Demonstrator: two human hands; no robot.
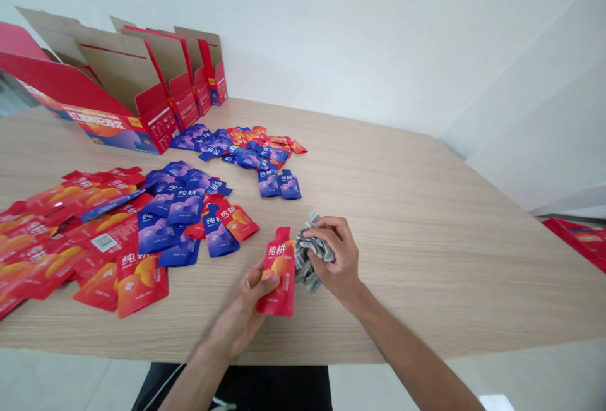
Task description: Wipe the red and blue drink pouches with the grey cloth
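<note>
My left hand [249, 307] grips a red pouch [278, 278] with orange fruit printed on it, thumb across its front and the narrow spout end up. Beside it, my right hand [338, 256] is closed around a crumpled grey-and-white striped cloth [312, 253]. The cloth's left side meets or nearly meets the pouch's right edge; I cannot tell which. Just left of my hands lie a small red pouch [238, 220] and a blue pouch [220, 234], at the edge of a pile of blue pouches [184, 206].
Large red pouches [61, 240] are heaped at the left. Behind are more small blue and red pouches [255, 152]. Several open red cartons [123, 127] stand at the back left near the wall. A red item [577, 244] shows at the far right, beyond the wooden table [449, 240].
</note>
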